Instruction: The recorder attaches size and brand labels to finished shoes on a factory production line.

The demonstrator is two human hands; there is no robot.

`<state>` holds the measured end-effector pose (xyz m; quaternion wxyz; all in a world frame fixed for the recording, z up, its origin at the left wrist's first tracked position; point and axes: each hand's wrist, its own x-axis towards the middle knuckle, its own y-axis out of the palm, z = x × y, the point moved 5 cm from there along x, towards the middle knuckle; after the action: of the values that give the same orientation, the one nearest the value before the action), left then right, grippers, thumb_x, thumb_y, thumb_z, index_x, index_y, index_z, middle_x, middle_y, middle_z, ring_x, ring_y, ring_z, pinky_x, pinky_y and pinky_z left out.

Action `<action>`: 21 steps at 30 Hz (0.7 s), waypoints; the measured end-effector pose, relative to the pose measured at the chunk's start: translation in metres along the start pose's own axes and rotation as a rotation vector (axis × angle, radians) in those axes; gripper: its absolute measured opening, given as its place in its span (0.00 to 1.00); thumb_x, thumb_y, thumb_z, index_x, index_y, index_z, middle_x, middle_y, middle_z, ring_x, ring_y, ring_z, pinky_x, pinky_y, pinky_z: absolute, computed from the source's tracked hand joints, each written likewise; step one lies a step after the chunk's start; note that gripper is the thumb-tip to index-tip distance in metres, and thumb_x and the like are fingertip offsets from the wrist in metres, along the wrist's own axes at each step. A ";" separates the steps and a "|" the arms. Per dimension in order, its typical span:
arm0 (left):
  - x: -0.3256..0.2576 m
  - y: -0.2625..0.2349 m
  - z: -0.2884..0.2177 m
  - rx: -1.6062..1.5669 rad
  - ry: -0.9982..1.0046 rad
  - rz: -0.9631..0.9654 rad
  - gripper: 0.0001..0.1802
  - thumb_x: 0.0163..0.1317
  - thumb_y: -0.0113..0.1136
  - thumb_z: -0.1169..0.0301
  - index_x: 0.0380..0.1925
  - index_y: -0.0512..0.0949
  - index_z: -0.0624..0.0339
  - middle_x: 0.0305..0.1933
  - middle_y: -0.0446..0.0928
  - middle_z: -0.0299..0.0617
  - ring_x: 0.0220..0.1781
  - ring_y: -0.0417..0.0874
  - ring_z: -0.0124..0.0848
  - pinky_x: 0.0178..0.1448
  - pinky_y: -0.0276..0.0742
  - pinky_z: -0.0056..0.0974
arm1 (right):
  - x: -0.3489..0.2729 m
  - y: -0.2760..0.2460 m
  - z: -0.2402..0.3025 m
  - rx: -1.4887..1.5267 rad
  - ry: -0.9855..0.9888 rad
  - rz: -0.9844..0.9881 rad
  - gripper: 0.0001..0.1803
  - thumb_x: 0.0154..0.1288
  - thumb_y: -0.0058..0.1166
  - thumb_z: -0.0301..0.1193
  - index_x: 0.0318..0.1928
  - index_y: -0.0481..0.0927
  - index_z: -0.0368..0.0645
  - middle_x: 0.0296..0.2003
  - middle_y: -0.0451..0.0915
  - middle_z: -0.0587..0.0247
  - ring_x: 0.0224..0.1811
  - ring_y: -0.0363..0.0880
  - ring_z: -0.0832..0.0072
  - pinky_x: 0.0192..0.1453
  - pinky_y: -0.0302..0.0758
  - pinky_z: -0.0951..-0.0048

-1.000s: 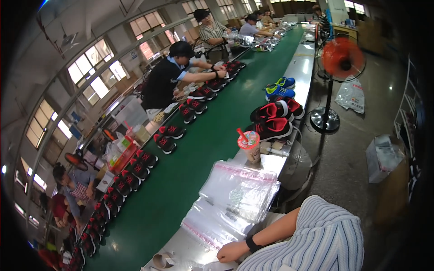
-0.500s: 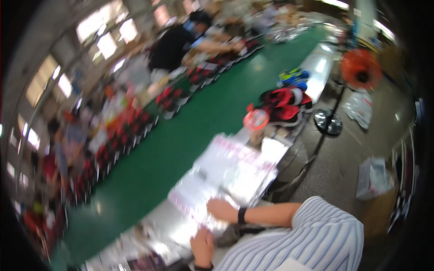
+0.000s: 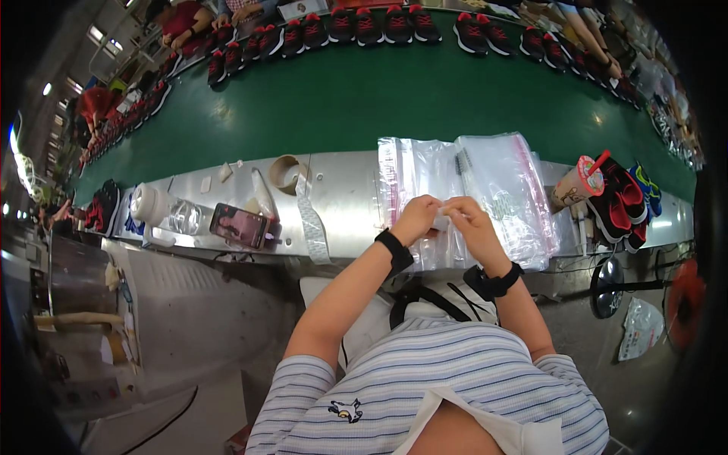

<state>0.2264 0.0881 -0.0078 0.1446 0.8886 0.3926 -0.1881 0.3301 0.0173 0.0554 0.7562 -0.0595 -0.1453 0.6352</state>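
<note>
My left hand [image 3: 416,218] and my right hand [image 3: 471,224] meet fingertip to fingertip above a stack of clear plastic bags [image 3: 504,178]. Both are pinched closed. Something small and pale shows between them, too hidden by the fingers to name. Pink bands run along the edges of the bags, which lie on a metal ledge in front of me. Each wrist wears a black band.
Beyond the ledge runs a green conveyor belt [image 3: 341,114] with black-and-red sneakers [image 3: 368,29] along its far side, where people work. Left lie a tape roll [image 3: 286,173], a phone [image 3: 239,226] and a clear bottle [image 3: 182,216]. Right stand a drink cup [image 3: 578,184] and shoes [image 3: 623,199].
My view has swung round and now faces the belt squarely. My hands, apart over the bags before, have come together with the fingers pinched.
</note>
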 end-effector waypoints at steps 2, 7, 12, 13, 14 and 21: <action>0.000 -0.001 0.010 -0.403 0.026 0.178 0.16 0.65 0.40 0.65 0.44 0.68 0.67 0.40 0.73 0.47 0.40 0.77 0.35 0.42 0.78 0.40 | -0.011 0.022 0.014 0.023 0.104 0.079 0.12 0.59 0.49 0.29 0.41 0.74 0.34 0.42 0.73 0.59 0.44 0.72 0.66 0.48 0.69 0.73; -0.074 -0.026 -0.019 -0.343 0.027 -0.172 0.23 0.66 0.42 0.59 0.53 0.61 0.67 0.54 0.66 0.50 0.47 0.76 0.37 0.45 0.75 0.39 | -0.025 0.046 0.008 -0.691 -0.384 0.052 0.14 0.50 0.55 0.28 0.39 0.75 0.36 0.40 0.75 0.57 0.44 0.72 0.58 0.45 0.72 0.66; -0.145 -0.064 0.007 -0.248 0.384 -0.611 0.13 0.63 0.47 0.70 0.44 0.69 0.65 0.45 0.72 0.42 0.38 0.76 0.27 0.38 0.73 0.29 | -0.001 -0.020 -0.012 0.137 0.108 -0.268 0.07 0.60 0.46 0.29 0.33 0.75 0.38 0.31 0.76 0.62 0.34 0.76 0.73 0.36 0.72 0.74; -0.160 -0.082 0.030 -0.253 0.384 -0.803 0.11 0.62 0.48 0.70 0.43 0.70 0.63 0.43 0.71 0.40 0.36 0.74 0.26 0.36 0.72 0.28 | -0.005 -0.054 -0.012 0.295 0.195 -0.449 0.09 0.63 0.45 0.32 0.36 0.75 0.39 0.33 0.76 0.64 0.35 0.76 0.76 0.35 0.72 0.75; -0.173 -0.097 0.049 -0.234 0.345 -0.956 0.12 0.61 0.49 0.69 0.43 0.70 0.62 0.42 0.71 0.38 0.37 0.73 0.24 0.37 0.70 0.28 | -0.016 -0.090 -0.012 0.239 0.121 -0.579 0.11 0.64 0.45 0.34 0.38 0.74 0.39 0.32 0.76 0.63 0.35 0.76 0.75 0.34 0.71 0.75; -0.156 -0.158 0.151 0.241 0.233 -0.816 0.17 0.56 0.57 0.70 0.42 0.70 0.71 0.42 0.74 0.44 0.44 0.74 0.35 0.46 0.69 0.34 | -0.089 -0.178 -0.045 -1.223 0.034 -0.676 0.12 0.54 0.54 0.28 0.37 0.72 0.36 0.37 0.73 0.50 0.45 0.69 0.55 0.51 0.64 0.60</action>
<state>-0.0225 0.0292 -0.0895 -0.0916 0.6866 0.7003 -0.1727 0.4976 -0.0982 0.0488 0.7453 -0.4360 -0.4756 0.1680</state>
